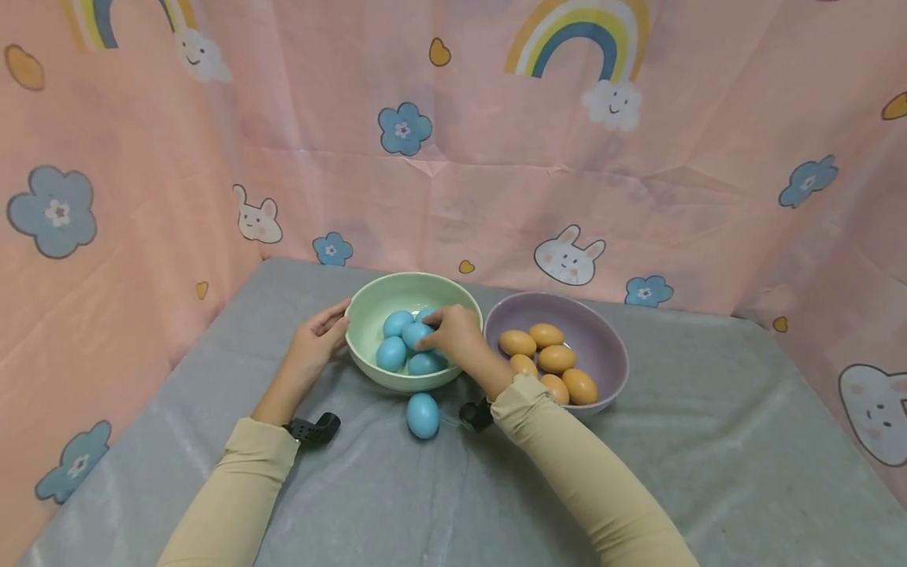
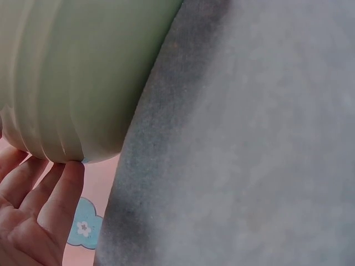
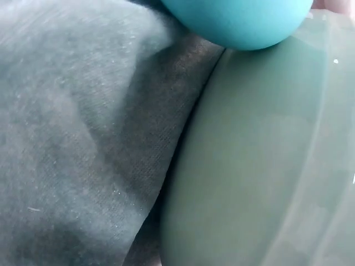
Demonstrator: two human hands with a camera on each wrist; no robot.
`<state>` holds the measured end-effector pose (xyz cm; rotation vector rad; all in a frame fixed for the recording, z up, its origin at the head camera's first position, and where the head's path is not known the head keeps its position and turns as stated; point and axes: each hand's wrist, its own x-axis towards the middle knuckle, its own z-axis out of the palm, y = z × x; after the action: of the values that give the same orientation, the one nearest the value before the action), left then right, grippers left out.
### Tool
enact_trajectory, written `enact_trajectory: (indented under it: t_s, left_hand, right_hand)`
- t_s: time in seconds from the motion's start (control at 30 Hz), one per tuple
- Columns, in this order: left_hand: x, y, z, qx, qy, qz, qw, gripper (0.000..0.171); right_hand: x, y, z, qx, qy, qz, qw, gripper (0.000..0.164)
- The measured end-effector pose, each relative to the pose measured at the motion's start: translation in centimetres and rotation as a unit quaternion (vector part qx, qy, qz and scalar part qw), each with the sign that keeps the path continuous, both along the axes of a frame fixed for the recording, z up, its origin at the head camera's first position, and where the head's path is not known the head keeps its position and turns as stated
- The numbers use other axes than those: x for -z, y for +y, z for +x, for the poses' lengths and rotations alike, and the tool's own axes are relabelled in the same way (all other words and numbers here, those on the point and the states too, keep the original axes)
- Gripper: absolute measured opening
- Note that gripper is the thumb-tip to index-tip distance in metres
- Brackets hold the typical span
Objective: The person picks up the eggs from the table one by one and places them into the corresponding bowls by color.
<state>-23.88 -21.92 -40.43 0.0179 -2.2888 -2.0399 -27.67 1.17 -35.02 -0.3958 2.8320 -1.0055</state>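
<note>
My left hand touches the outer left side of a light green bowl, fingertips against its wall in the left wrist view. Several blue eggs lie inside that bowl. Reaching in over its right rim, my right hand pinches a blue egg between thumb and fingers, among the others. Another blue egg sits on the grey cloth just in front of the bowl. It also shows at the top of the right wrist view as a rounded blue egg.
A purple bowl with several orange-brown eggs stands right beside the green one, partly behind my right forearm. Grey cloth covers the table. Pink printed curtain hangs along the back and both sides.
</note>
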Motion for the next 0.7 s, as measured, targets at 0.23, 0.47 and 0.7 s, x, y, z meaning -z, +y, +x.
enact_trajectory:
  t_s: [0.23,0.47,0.7]
  left_hand:
    - [-0.1,-0.1,0.0,-0.003,0.0,-0.001,1.0,0.049]
    - [0.0,-0.1,0.0,-0.007,-0.003,-0.013,0.9999,0.049]
    - [0.1,-0.1,0.0,0.0,-0.006,-0.01,0.9999,0.05]
  right_hand:
    - [0.1,-0.3,-0.4,-0.004,-0.007,0.032,0.999,0.043]
    - [0.3,-0.4,-0.3,-0.008,-0.003,0.039,0.999,0.041]
    - [0.1,0.4,0.7,0.016,-0.022,-0.069,0.997,0.035]
